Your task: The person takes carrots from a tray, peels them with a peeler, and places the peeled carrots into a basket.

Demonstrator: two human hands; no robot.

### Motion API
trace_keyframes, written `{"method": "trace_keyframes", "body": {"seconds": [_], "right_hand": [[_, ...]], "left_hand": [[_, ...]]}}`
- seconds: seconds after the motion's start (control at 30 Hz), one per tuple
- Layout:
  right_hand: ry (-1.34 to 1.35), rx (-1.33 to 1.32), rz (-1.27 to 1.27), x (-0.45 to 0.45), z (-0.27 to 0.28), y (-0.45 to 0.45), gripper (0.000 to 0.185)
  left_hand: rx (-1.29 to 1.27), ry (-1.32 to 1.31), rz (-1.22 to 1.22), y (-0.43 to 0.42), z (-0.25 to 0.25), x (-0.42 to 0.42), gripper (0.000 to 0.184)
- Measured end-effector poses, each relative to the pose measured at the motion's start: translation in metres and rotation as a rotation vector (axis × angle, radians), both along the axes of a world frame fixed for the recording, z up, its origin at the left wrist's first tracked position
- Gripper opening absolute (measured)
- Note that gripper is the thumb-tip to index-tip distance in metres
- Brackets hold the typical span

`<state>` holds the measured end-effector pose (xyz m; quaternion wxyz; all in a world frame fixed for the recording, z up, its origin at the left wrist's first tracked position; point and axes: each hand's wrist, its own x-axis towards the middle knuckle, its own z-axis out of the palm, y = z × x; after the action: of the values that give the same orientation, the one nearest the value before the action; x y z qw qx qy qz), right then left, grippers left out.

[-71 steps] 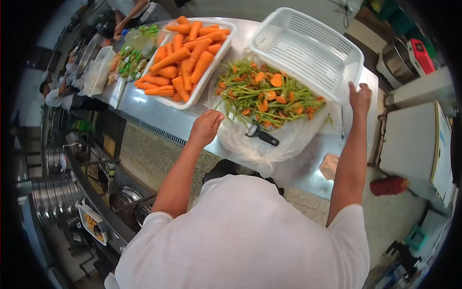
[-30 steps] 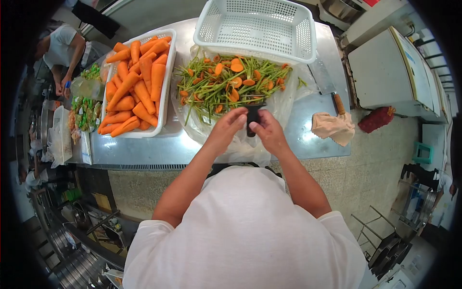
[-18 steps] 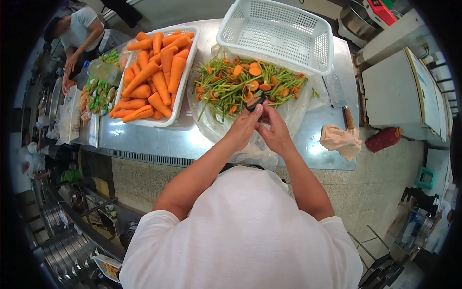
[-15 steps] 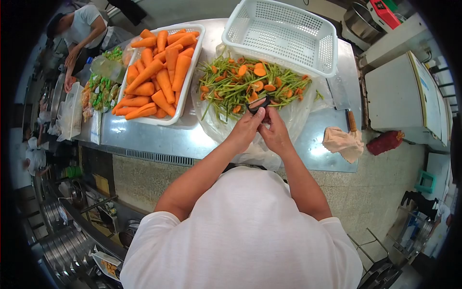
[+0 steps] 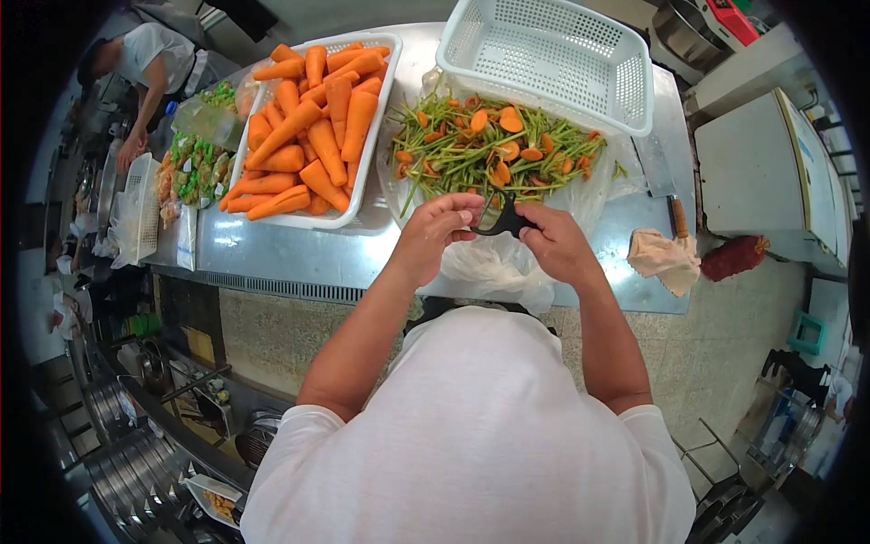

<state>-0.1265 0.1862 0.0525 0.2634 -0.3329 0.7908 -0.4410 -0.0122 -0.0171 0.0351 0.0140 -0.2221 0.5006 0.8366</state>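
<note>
A black peeler [image 5: 508,218] with a Y-shaped head is held over the table's front part. My right hand [image 5: 560,240] grips its handle between thumb and fingers. My left hand [image 5: 437,234] is closed at the opposite side, its thumb and fingertips at the edge of the peeler's head. Just beyond both hands lies a heap of green stem ends [image 5: 453,150] mixed with orange carrot tops [image 5: 510,120], on a clear plastic bag [image 5: 494,263].
Left of the heap, a white basket [image 5: 385,118] is piled with whole carrots [image 5: 319,150]. Behind stands a white perforated basket [image 5: 544,45]. To the right lie a cleaver [image 5: 654,168] and a beige cloth [image 5: 664,258]. Another person [image 5: 149,72] works at the far left.
My hands have moved apart, the right one to the right with the peeler's handle. The peeler has turned and come nearer to me. The view has shifted slightly.
</note>
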Motion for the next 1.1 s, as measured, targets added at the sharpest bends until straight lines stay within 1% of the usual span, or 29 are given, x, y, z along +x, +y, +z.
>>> {"method": "trace_keyframes", "body": {"seconds": [0.03, 0.07, 0.1, 0.2, 0.3, 0.43, 0.6, 0.7, 0.73, 0.8, 0.83, 0.87, 0.9, 0.93, 1.0, 1.1], "right_hand": [[0.0, 0.003, 0.0, -0.001, 0.004, 0.0, 0.028], [0.092, 0.025, 0.044, -0.003, 0.007, -0.001, 0.029], [0.184, 0.047, 0.087, -0.003, 0.009, -0.001, 0.03], [0.26, 0.062, 0.112, -0.001, 0.011, -0.004, 0.031], [0.241, 0.139, 0.181, -0.001, 0.021, -0.008, 0.031], [0.232, 0.16, 0.184, 0.001, 0.022, -0.008, 0.031], [0.156, 0.197, 0.167, 0.003, 0.022, -0.009, 0.031], [0.162, 0.146, 0.147, 0.005, 0.013, -0.008, 0.032], [0.161, 0.146, 0.149, 0.006, 0.011, -0.008, 0.032], [0.185, 0.069, 0.125, 0.009, 0.009, -0.01, 0.025], [0.184, 0.07, 0.125, 0.009, 0.01, -0.011, 0.025], [0.179, 0.124, 0.146, 0.009, 0.013, -0.012, 0.024], [0.174, 0.178, 0.167, 0.01, 0.014, -0.014, 0.028], [0.173, 0.179, 0.167, 0.012, 0.013, -0.016, 0.028], [0.2, 0.189, 0.084, 0.015, 0.009, -0.019, 0.038], [0.175, 0.16, 0.016, 0.018, 0.001, -0.021, 0.04]], "left_hand": [[0.003, -0.021, -0.061, -0.003, 0.001, 0.002, 0.03], [0.006, -0.042, -0.123, -0.004, 0.001, 0.003, 0.028], [0.008, -0.041, -0.124, -0.004, 0.002, 0.004, 0.028], [-0.013, -0.088, -0.121, -0.001, 0.002, 0.009, 0.025], [0.009, -0.086, -0.149, -0.002, -0.001, 0.012, 0.024], [-0.029, -0.081, -0.16, -0.001, 0.0, 0.018, 0.023], [-0.04, -0.086, -0.158, 0.001, 0.002, 0.019, 0.023], [-0.085, -0.059, -0.144, 0.004, 0.0, 0.018, 0.023], [-0.135, -0.055, -0.142, 0.004, -0.005, 0.018, 0.022], [-0.186, -0.052, -0.139, 0.005, -0.007, 0.017, 0.021], [-0.222, -0.059, -0.15, 0.005, -0.006, 0.016, 0.021], [-0.257, -0.067, -0.162, 0.005, -0.004, 0.016, 0.02], [-0.256, -0.068, -0.163, 0.006, -0.003, 0.016, 0.02], [-0.287, -0.06, -0.173, 0.006, -0.002, 0.016, 0.02], [-0.318, -0.052, -0.182, 0.006, 0.001, 0.016, 0.02], [-0.387, -0.077, -0.236, 0.007, 0.004, 0.015, 0.019]]}}
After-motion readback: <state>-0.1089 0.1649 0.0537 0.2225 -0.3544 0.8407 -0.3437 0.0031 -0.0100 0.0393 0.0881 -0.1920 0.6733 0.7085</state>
